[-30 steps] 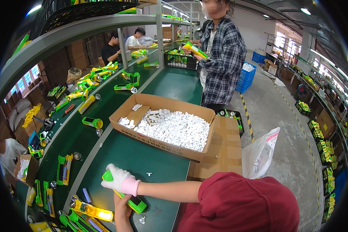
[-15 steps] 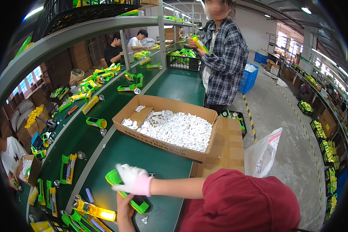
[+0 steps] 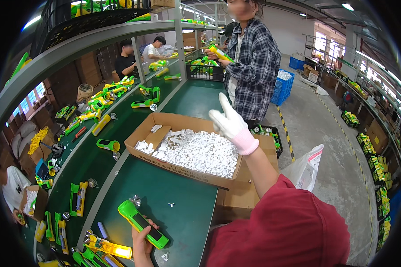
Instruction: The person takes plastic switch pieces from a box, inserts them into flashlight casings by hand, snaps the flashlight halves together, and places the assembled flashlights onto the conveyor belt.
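Note:
My left hand [image 3: 141,239], bare, is wrapped round a green and yellow flashlight [image 3: 130,214] with a dark panel on its side, low over the green belt. A silvery reflector [image 3: 135,201] shows at the flashlight's wide end. My right hand [image 3: 234,124], in a white glove with a pink cuff, hovers raised by the right end of the cardboard box [image 3: 182,176]. Its fingers are stretched out and apart, with nothing visible between them. Small white plastic pieces [image 3: 200,153] fill much of the box. One white piece [image 3: 171,205] lies on the belt right of the flashlight.
Flashlight parts [image 3: 79,198] lie along the conveyor on the left, with a lit yellow one [image 3: 109,245] near my left hand. Beyond the box a person in a checked shirt [image 3: 256,66] holds a flashlight. A plastic bag [image 3: 304,167] and blue crates [image 3: 281,88] are at right.
My right hand has left the flashlight, moving up and right to beside the box, its fingers now spread. The left hand keeps its hold. The reflector at the flashlight's end has come into view.

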Action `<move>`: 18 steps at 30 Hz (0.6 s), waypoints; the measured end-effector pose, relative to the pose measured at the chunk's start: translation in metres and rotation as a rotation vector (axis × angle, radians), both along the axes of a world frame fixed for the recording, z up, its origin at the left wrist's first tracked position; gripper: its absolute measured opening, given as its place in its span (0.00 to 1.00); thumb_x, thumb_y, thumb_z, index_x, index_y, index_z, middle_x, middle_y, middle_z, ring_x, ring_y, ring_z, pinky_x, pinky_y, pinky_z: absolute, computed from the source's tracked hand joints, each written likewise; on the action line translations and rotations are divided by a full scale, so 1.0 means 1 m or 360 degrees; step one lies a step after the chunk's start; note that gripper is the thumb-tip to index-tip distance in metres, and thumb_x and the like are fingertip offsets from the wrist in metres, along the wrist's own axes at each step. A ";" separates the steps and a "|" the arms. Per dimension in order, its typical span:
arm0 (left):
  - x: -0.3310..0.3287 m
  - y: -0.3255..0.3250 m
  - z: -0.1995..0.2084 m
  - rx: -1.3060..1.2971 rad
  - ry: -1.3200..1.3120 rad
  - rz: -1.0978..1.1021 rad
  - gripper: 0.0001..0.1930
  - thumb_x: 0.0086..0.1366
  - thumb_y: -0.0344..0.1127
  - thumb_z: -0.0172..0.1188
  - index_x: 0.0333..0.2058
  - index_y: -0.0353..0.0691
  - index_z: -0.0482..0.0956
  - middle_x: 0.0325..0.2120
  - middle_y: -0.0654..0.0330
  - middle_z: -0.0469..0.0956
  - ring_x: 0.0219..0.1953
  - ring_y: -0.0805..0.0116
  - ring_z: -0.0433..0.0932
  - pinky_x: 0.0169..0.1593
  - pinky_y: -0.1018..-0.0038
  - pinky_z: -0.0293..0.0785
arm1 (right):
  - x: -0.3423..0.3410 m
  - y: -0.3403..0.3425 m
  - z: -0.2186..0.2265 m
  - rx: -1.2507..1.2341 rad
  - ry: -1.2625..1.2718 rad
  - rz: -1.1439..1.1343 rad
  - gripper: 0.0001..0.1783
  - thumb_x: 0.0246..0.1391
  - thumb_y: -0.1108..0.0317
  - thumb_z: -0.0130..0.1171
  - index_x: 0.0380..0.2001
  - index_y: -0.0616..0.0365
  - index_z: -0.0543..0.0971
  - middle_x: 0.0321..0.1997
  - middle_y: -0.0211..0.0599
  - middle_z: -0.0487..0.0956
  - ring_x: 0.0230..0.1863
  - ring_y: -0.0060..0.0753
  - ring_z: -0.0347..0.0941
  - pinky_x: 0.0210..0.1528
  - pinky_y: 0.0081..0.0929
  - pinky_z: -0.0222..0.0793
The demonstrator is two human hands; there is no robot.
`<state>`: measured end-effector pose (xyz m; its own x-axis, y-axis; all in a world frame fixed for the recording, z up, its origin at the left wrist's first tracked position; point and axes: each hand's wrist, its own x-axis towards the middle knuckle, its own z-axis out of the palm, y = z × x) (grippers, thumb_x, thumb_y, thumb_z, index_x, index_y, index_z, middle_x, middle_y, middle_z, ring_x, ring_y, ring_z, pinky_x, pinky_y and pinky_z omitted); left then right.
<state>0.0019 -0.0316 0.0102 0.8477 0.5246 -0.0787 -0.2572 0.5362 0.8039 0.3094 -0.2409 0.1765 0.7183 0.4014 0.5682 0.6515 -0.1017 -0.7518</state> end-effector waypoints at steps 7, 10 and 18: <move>-0.002 0.000 -0.001 -0.0006 0.0014 0.0021 0.25 0.48 0.23 0.58 0.46 0.34 0.60 0.30 0.54 0.69 0.33 0.61 0.72 0.42 0.63 0.71 | -0.010 0.015 -0.017 -0.0193 0.0237 -0.0126 0.41 0.52 0.58 0.51 0.63 0.62 0.45 0.17 0.29 0.70 0.20 0.16 0.65 0.25 0.16 0.62; -0.001 0.002 -0.002 -0.0019 0.0010 0.0015 0.26 0.47 0.23 0.58 0.46 0.34 0.60 0.31 0.53 0.70 0.33 0.61 0.73 0.42 0.63 0.71 | -0.018 0.021 -0.030 -0.0314 0.0255 -0.0126 0.39 0.51 0.56 0.52 0.62 0.62 0.51 0.18 0.32 0.72 0.23 0.19 0.67 0.29 0.19 0.64; 0.000 0.003 -0.003 -0.0016 0.0017 0.0022 0.25 0.47 0.23 0.58 0.46 0.35 0.60 0.31 0.53 0.70 0.33 0.61 0.72 0.42 0.63 0.70 | -0.052 0.049 -0.067 -0.0875 -0.0076 0.0118 0.31 0.49 0.54 0.52 0.52 0.62 0.64 0.31 0.49 0.76 0.33 0.47 0.73 0.39 0.34 0.68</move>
